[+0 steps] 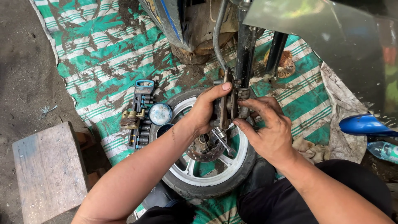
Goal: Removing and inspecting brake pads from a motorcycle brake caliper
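- Starting at far left: a grey wooden stool [49, 170] is seen on the dirt ground, well apart from the work.
- Next, a socket rail w/ blue handle [141, 114] is laid on the green/white striped tarp [99, 45]; a brass-coloured caliper part [131, 119] rests on its left edge, and a round tin lid [160, 113] sits just beside its right edge.
- A front wheel [209, 182] w/ silver spokes is laid flat on the tarp, brake disc [205, 151] at its centre.
- The brake caliper [226, 108] is held above the wheel, just below the fork legs [245, 49], btwn both hands.
- Left hand [205, 112]: closed around the caliper's left side, thumb stretched up along its top edge; a firm grasp is shown.
- Right hand [269, 128]: fingers curled partway, fingertips pressed on the caliper's right side & lower edge; palm is kept off it.
- A brake hose [216, 37] is seen running up from the caliper area.
- Further right, a dirty rag [311, 150] is lying near the right wrist.
- At far right, a blue fender piece [362, 124] & a plastic bottle [383, 151] are seen at the tarp's edge.
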